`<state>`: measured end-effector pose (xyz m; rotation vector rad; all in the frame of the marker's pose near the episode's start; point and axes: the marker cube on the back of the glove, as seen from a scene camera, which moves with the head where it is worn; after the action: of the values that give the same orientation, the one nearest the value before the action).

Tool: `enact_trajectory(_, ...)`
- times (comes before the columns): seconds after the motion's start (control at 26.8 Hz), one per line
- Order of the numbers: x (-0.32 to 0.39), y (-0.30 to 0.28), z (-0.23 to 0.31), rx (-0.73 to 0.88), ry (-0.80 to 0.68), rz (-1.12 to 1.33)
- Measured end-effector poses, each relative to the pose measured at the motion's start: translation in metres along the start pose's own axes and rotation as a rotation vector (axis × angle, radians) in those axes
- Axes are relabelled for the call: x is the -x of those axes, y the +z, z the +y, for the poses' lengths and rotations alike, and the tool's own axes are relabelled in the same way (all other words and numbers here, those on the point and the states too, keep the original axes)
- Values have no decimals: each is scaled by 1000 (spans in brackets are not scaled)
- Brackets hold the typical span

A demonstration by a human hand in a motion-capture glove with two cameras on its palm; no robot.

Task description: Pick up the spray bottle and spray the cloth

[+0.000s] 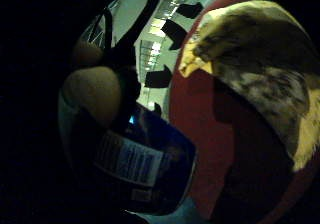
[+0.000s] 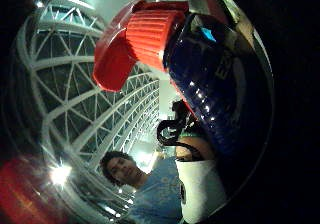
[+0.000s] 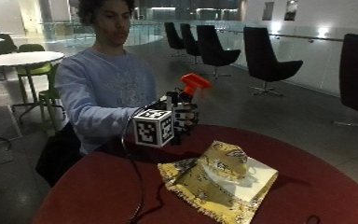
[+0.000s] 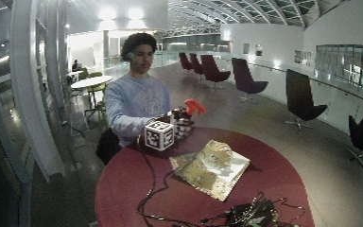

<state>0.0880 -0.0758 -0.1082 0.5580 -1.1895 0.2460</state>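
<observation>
Pickup looks complete: the gloved right hand [image 3: 180, 120] holds the spray bottle [image 3: 188, 100] in the air above the near edge of the bench [image 3: 92, 196], clear of its surface. The fingers [image 1: 95, 91] are curled round the dark blue body of the bottle, which fills much of both palm views, its ribbed red collar and trigger head [image 2: 135, 41] close to the camera on the thumb side. In the outside view the orange-red nozzle stands above the hand and points out over the bench.

Spraying appears to be what is left. The cloth [image 3: 219, 179], yellow with a dark pattern, lies crumpled in a peaked heap on the bench, below and beyond the hand, well apart from the bottle. No mist or wet patch can be made out on it, so I judge the trigger step not yet done.

The bench is round and dark red. A tangle of cables [image 4: 247, 215] lies at its far edge. Around it is a large hall with black swivel chairs [image 3: 266, 58] along a glass railing, a white round table [image 3: 21, 58] with green chairs [image 3: 33, 67] behind the person, and a lattice roof overhead.
</observation>
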Motion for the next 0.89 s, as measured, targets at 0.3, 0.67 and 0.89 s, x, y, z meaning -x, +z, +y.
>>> enact_trajectory(0.3,0,99,-33,89,-201,-81)
enact_trajectory(0.67,-48,178,-54,155,-186,27)
enact_trajectory(0.89,-60,182,-53,162,-185,44)
